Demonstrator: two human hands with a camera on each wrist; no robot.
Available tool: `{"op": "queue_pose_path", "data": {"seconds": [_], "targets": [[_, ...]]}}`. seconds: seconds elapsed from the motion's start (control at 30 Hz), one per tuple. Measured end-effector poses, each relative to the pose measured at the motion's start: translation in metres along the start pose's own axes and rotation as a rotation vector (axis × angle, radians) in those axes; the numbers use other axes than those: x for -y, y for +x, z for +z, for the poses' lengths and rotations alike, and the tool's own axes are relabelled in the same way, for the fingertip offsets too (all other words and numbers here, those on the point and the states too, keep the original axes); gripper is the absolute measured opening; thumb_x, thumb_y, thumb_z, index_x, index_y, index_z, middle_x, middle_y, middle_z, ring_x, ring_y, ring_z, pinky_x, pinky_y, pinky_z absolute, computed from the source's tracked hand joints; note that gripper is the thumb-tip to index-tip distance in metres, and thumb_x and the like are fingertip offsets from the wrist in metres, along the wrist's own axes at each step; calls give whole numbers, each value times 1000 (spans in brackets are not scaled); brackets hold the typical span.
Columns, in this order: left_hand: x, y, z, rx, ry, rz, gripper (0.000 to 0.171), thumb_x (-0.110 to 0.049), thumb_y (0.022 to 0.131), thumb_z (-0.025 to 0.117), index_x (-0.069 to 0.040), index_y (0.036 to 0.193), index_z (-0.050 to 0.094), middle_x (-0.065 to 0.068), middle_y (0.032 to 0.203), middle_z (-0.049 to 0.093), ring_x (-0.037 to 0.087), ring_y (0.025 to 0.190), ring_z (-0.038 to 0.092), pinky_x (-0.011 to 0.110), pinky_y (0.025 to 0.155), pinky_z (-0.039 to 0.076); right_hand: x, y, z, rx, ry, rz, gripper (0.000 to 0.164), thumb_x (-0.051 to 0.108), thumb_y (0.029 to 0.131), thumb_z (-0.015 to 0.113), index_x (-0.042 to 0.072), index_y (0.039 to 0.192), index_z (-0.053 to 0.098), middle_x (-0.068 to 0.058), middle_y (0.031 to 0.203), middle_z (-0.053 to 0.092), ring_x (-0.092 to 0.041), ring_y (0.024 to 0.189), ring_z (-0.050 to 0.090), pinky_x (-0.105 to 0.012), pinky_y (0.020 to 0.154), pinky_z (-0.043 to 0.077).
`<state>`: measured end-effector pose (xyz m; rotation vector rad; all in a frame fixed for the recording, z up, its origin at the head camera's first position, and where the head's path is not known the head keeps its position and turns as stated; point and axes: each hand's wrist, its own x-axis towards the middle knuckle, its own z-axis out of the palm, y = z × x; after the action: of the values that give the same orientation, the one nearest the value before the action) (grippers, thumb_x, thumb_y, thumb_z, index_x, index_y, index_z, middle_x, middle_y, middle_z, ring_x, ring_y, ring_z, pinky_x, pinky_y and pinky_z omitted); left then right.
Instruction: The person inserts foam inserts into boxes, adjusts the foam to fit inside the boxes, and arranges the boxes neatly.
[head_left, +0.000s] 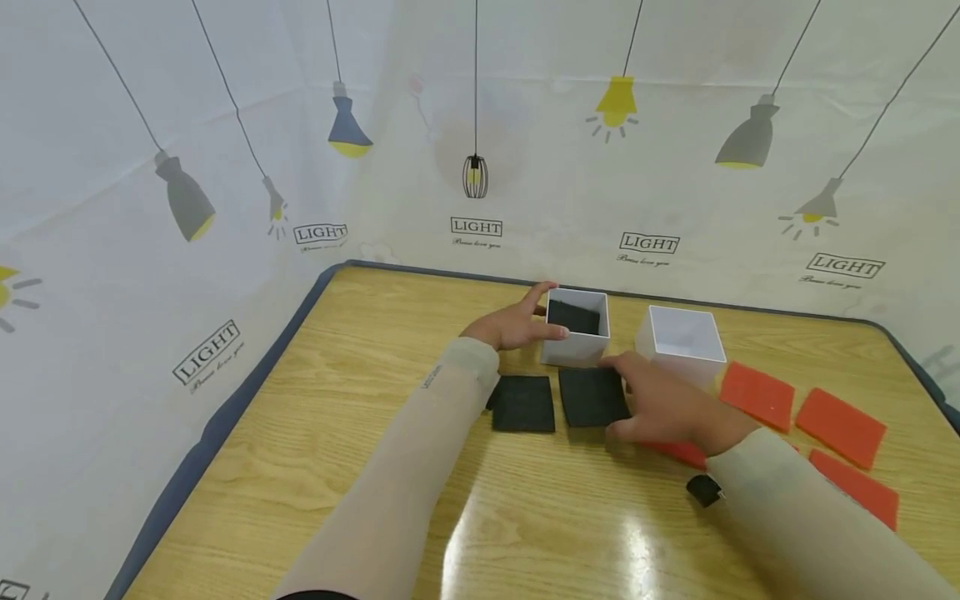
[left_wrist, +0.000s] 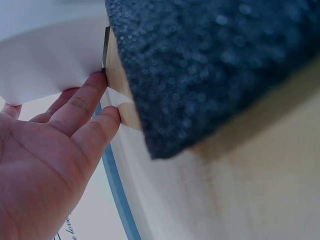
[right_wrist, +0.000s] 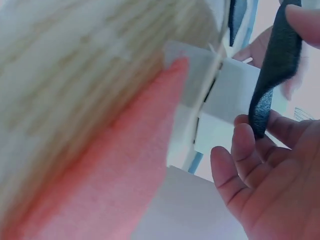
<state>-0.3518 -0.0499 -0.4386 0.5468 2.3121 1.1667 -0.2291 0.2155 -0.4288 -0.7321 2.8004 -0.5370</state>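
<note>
My left hand (head_left: 513,323) holds a white square box (head_left: 576,351) from its left side, thumb at the front wall and a finger at the far one. Inside that box a black foam piece (head_left: 574,317) shows. My right hand (head_left: 663,400) pinches a black foam square (head_left: 592,398) by its right side, in front of the box. In the right wrist view this square (right_wrist: 281,52) looks bent between thumb and fingers. Another black square (head_left: 525,404) lies on the table near the left wrist; its left edge is partly covered by the sleeve.
A second white box (head_left: 684,337) stands to the right, with no contents visible. Several red foam squares (head_left: 840,425) lie on the wooden table (head_left: 360,433) at the right, one partly under the right hand. A small black object (head_left: 703,490) shows beside the right sleeve. A printed curtain (head_left: 540,200) borders the table.
</note>
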Motion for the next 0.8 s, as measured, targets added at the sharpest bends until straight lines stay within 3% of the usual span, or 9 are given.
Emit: {"op": "queue_pose_path", "data": {"seconds": [0.3, 0.5, 0.67, 0.8], "targets": [[1, 1, 0, -3, 0, 14, 103, -58, 94, 71, -40, 169, 2, 14, 171, 31, 40, 155, 35, 63, 122, 31, 3, -3, -13, -73, 99, -38, 78, 26, 82, 83, 4, 148, 47, -11, 135, 57, -27, 109, 58, -48, 95, 53], [0, 0, 1, -5, 9, 8, 102, -57, 95, 70, -40, 169, 3, 14, 171, 31, 40, 155, 35, 63, 122, 31, 5, -2, -23, -117, 120, -88, 75, 23, 81, 84, 0, 144, 51, -11, 119, 58, -25, 99, 54, -39, 83, 49], [-1, -1, 1, -8, 22, 15, 98, -56, 97, 69, -41, 168, 3, 14, 170, 32, 40, 154, 36, 62, 121, 31, 8, 2, -35, -104, 162, -58, 78, 22, 83, 84, -1, 147, 48, -11, 112, 52, -26, 94, 49, -36, 76, 43], [0, 1, 1, -9, 8, 15, 96, -52, 98, 68, -40, 168, 4, 14, 170, 33, 39, 154, 36, 60, 121, 32, 7, 9, -42, -102, 153, -34, 79, 21, 85, 83, 0, 150, 45, -11, 117, 54, -30, 98, 50, -40, 81, 43]]}}
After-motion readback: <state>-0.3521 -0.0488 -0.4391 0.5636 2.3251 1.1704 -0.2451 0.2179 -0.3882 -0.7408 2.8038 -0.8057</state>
